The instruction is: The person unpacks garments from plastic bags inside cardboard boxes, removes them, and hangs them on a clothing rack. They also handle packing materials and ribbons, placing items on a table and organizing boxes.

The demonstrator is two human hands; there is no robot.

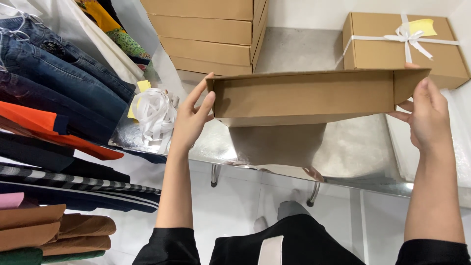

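Observation:
I hold an open brown cardboard box (304, 98) up over a shiny metal table (363, 147), its inside facing me. My left hand (192, 117) grips the box's left end, fingers along the side wall. My right hand (426, 114) grips the right end flap. The box appears empty. Its reflection shows on the table below.
A stack of flat brown boxes (211, 29) stands at the back. A closed brown box tied with white ribbon (402, 44) sits back right. A bundle of white ribbon (154, 114) lies at the table's left. Hanging jeans and clothes (54, 83) fill the left side.

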